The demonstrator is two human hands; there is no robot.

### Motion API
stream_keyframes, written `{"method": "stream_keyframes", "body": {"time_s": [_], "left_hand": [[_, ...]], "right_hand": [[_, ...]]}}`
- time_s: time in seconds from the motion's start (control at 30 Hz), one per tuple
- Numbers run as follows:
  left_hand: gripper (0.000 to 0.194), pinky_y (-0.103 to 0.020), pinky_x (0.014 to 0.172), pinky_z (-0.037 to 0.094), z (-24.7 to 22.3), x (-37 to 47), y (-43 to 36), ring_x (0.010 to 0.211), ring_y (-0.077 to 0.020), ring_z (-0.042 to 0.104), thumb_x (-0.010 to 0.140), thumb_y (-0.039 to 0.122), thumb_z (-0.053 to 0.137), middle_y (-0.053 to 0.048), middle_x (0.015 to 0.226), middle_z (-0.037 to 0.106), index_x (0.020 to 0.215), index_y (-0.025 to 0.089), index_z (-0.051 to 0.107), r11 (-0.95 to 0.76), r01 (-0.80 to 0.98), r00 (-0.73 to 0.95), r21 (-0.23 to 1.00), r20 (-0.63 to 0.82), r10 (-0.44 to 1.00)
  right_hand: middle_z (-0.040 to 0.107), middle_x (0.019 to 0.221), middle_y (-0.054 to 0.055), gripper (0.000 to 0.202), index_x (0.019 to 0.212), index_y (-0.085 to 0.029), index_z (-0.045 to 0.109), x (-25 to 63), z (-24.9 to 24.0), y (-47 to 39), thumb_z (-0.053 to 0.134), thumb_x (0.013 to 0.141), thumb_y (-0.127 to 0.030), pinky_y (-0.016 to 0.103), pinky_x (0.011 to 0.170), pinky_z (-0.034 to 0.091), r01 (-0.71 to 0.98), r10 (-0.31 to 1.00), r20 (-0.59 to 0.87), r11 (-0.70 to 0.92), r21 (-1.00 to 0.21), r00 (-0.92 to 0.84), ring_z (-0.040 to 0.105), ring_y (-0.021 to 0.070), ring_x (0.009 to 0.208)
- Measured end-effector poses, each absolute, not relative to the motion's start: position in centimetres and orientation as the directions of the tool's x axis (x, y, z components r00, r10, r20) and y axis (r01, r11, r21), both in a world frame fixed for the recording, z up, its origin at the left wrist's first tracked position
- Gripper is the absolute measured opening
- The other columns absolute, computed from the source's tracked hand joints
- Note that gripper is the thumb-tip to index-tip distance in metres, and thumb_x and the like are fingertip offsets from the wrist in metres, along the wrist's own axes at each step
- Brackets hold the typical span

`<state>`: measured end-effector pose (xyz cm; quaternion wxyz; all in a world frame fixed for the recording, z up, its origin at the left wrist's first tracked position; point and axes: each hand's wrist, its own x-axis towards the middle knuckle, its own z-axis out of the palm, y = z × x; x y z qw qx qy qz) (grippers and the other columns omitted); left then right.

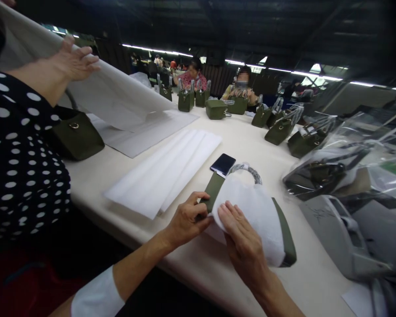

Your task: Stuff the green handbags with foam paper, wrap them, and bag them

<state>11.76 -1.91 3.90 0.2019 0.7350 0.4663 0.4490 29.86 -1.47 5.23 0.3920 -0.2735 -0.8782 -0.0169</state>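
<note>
An olive-green handbag [285, 235] lies on the table in front of me, its handle [258, 175] wrapped in clear plastic and pointing away. A white padding sheet [265, 215] is folded around the bag's middle, leaving green at both ends. At the bag's left end, my left hand [189, 220] is closed in a pinch on the sheet's edge. My right hand [243, 235] lies flat on top of the sheet, fingers stretched out. A dark phone [223, 164] rests just beyond the bag.
White sheets [165, 171] are fanned out left of the bag. At far left a co-worker's hand [73, 61] is beside a large raised grey sheet [125, 97]. Several green handbags [279, 131] stand along the back. Clear plastic bags [359, 154] and a grey-white device [336, 237] crowd the right.
</note>
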Motion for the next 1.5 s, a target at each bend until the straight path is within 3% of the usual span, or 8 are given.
{"method": "stream_keyframes", "body": {"time_s": [0.13, 0.23, 0.37, 0.47, 0.73, 1.1, 1.23, 1.5], "left_hand": [[0.02, -0.023, 0.066, 0.042, 4.0, 11.5, -1.5, 0.085, -0.0148, 0.053, 0.069, 0.02, 0.065, -0.007, 0.114, 0.048, 0.07, 0.016, 0.046, -0.364, 0.406, 0.059, 0.838, 0.374, 0.926], [0.023, -0.02, 0.06, 0.038, 4.2, 11.2, -1.2, 0.066, -0.0067, 0.046, 0.065, 0.015, 0.066, -0.004, 0.112, 0.049, 0.073, 0.016, 0.045, -0.273, 0.331, 0.035, 0.903, 0.278, 0.96], [0.02, -0.017, 0.049, 0.03, 4.7, 10.9, -0.7, 0.053, -0.0051, 0.035, 0.065, 0.008, 0.059, 0.006, 0.069, 0.046, 0.073, 0.017, 0.043, -0.109, 0.249, 0.1, 0.962, 0.087, 0.991], [0.017, -0.016, 0.048, 0.031, 5.1, 10.7, -0.5, 0.053, -0.0055, 0.038, 0.066, 0.008, 0.057, 0.008, 0.061, 0.041, 0.075, 0.017, 0.045, -0.039, 0.224, 0.141, 0.974, 0.007, 0.99], [0.04, -0.022, 0.078, 0.044, 4.8, 9.4, -1.2, 0.095, -0.0133, 0.05, 0.079, 0.015, 0.054, -0.001, 0.109, 0.051, 0.117, 0.025, 0.048, -0.289, 0.297, 0.334, 0.91, 0.184, 0.925], [0.033, -0.03, 0.099, 0.033, 2.4, 9.2, -0.4, 0.105, -0.0159, 0.045, 0.083, 0.033, 0.058, -0.001, 0.104, 0.051, 0.116, 0.03, 0.053, -0.435, 0.401, 0.376, 0.806, 0.288, 0.88], [0.034, -0.026, 0.086, 0.041, 3.1, 9.2, -0.6, 0.094, -0.0141, 0.049, 0.084, 0.033, 0.055, -0.002, 0.102, 0.05, 0.117, 0.028, 0.05, -0.42, 0.445, 0.407, 0.791, 0.239, 0.882], [0.039, -0.027, 0.079, 0.049, 3.6, 9.6, -0.8, 0.092, -0.0161, 0.055, 0.085, 0.038, 0.051, -0.003, 0.107, 0.053, 0.121, 0.027, 0.044, -0.425, 0.533, 0.402, 0.732, 0.223, 0.888]], "right_hand": [[0.052, 0.123, 0.012, 0.055, 0.135, -0.016, 0.035, 30.2, 4.5, -1.6, 0.037, 0.082, 0.0, 0.048, 0.098, 0.041, 0.464, 0.399, 0.659, 0.882, -0.085, -0.638, 0.04, 0.0254, 0.12], [0.048, 0.127, 0.012, 0.054, 0.135, -0.015, 0.035, 30.8, 3.9, -1.7, 0.036, 0.083, 0.0, 0.049, 0.099, 0.04, 0.453, 0.388, 0.568, 0.891, -0.029, -0.726, 0.038, 0.0259, 0.122], [0.04, 0.133, 0.014, 0.046, 0.131, -0.012, 0.04, 31.7, 3.4, -1.3, 0.033, 0.086, -0.006, 0.052, 0.099, 0.039, 0.403, 0.333, 0.469, 0.914, 0.054, -0.818, 0.033, 0.0298, 0.125], [0.037, 0.135, 0.015, 0.046, 0.129, -0.01, 0.042, 31.8, 3.2, -1.0, 0.033, 0.084, -0.006, 0.054, 0.097, 0.039, 0.378, 0.3, 0.433, 0.92, 0.105, -0.85, 0.03, 0.0321, 0.126], [0.041, 0.131, 0.02, 0.041, 0.122, -0.004, 0.047, 31.2, 3.9, -1.5, 0.034, 0.083, -0.004, 0.056, 0.097, 0.038, 0.387, 0.304, 0.411, 0.913, 0.132, -0.859, 0.027, 0.0357, 0.126], [0.047, 0.127, 0.015, 0.038, 0.123, -0.009, 0.045, 33.0, 6.3, -2.5, 0.048, 0.086, -0.014, 0.049, 0.104, 0.032, 0.476, 0.435, 0.516, 0.877, -0.058, -0.738, 0.031, 0.0263, 0.127], [0.045, 0.128, 0.019, 0.043, 0.123, -0.009, 0.044, 35.5, 6.1, -3.6, 0.055, 0.084, -0.02, 0.056, 0.102, 0.028, 0.646, 0.532, 0.61, 0.763, -0.043, -0.587, 0.033, 0.0307, 0.125], [0.055, 0.12, 0.008, 0.025, 0.108, -0.019, 0.059, 34.8, 4.7, -3.5, 0.052, 0.084, -0.017, 0.042, 0.092, 0.037, 0.734, 0.583, 0.641, 0.677, -0.044, -0.499, 0.045, 0.0251, 0.116]]}}
